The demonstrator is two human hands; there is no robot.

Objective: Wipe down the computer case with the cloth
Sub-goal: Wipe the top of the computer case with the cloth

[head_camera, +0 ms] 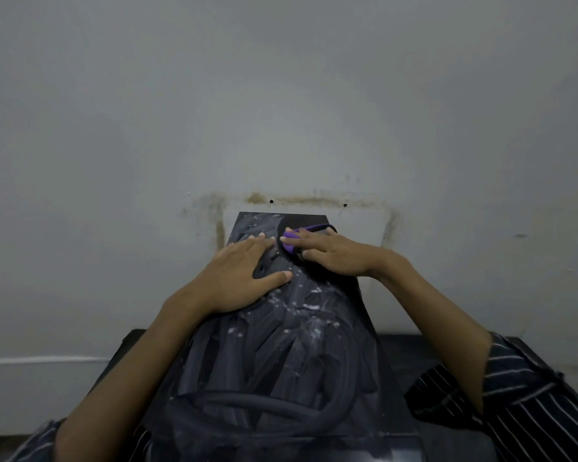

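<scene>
The black computer case (281, 355) runs from the lower centre away to the wall, its top smeared with pale dust streaks and white flecks. My left hand (244, 278) lies flat on the top near the far end, fingers straight and spread. My right hand (327, 251) presses a purple and black cloth (292, 243) onto the case's far end with straight fingers. Most of the cloth is hidden under that hand.
A grey wall (281, 111) with a brown stained outline and two small holes stands right behind the case. A dark table or stand (407, 351) carries the case. A white strip (44, 360) runs along the wall at lower left.
</scene>
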